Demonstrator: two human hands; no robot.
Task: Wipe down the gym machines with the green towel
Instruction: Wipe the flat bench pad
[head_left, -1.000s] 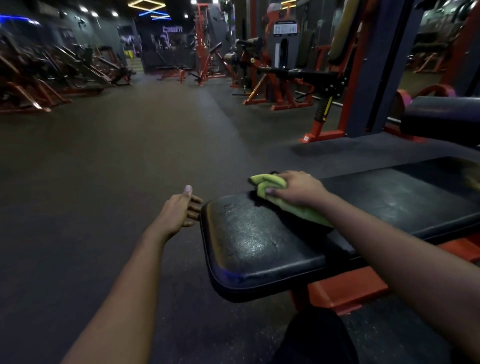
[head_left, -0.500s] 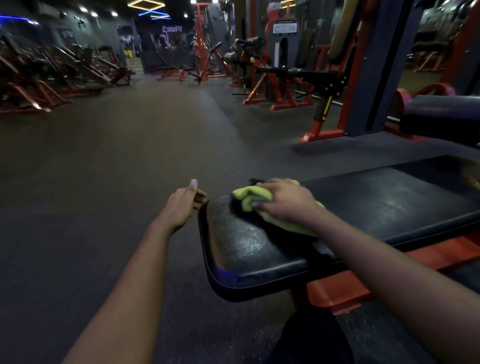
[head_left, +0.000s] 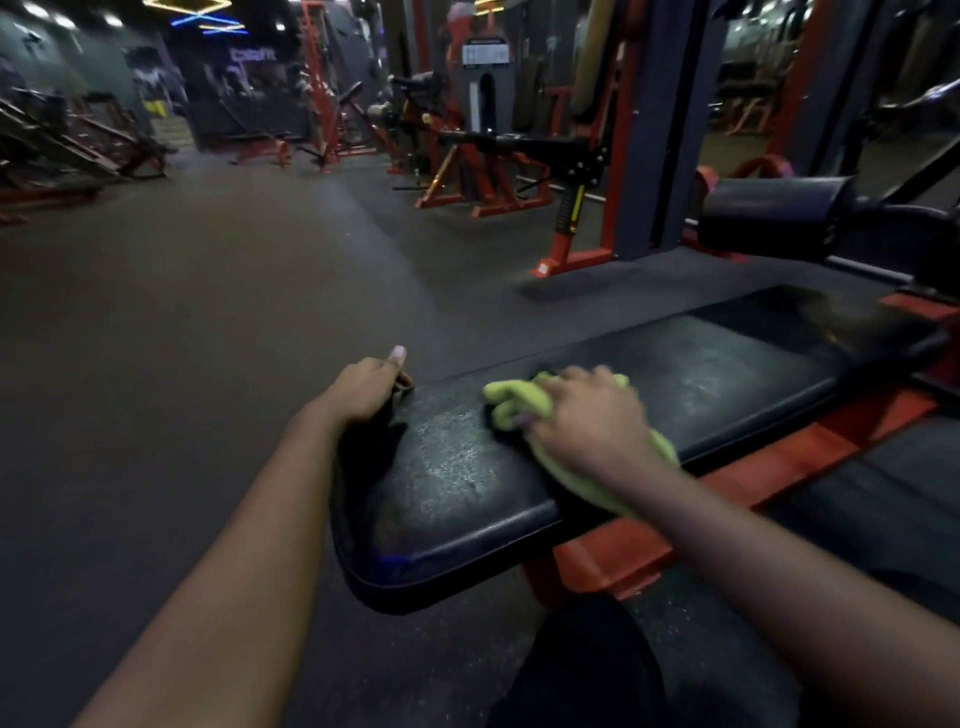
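Note:
A black padded bench (head_left: 457, 483) on an orange frame runs from lower centre to the right. The green towel (head_left: 514, 402) lies bunched on the pad, and my right hand (head_left: 582, 421) grips it with curled fingers and presses it on the pad's middle. My left hand (head_left: 366, 387) rests against the pad's far left corner, thumb up, fingers curled over the edge. The towel's rear part trails under my right wrist toward the pad's near edge.
A black roller pad (head_left: 774, 215) stands at the right behind the bench. An orange and grey machine column (head_left: 654, 130) rises behind it. More orange machines (head_left: 467, 156) line the back; dark rubber floor (head_left: 182, 338) spreads to the left.
My right hand swept the towel left along the pad toward its end, then back toward the middle. My left hand moved in from beside the pad and now touches its corner.

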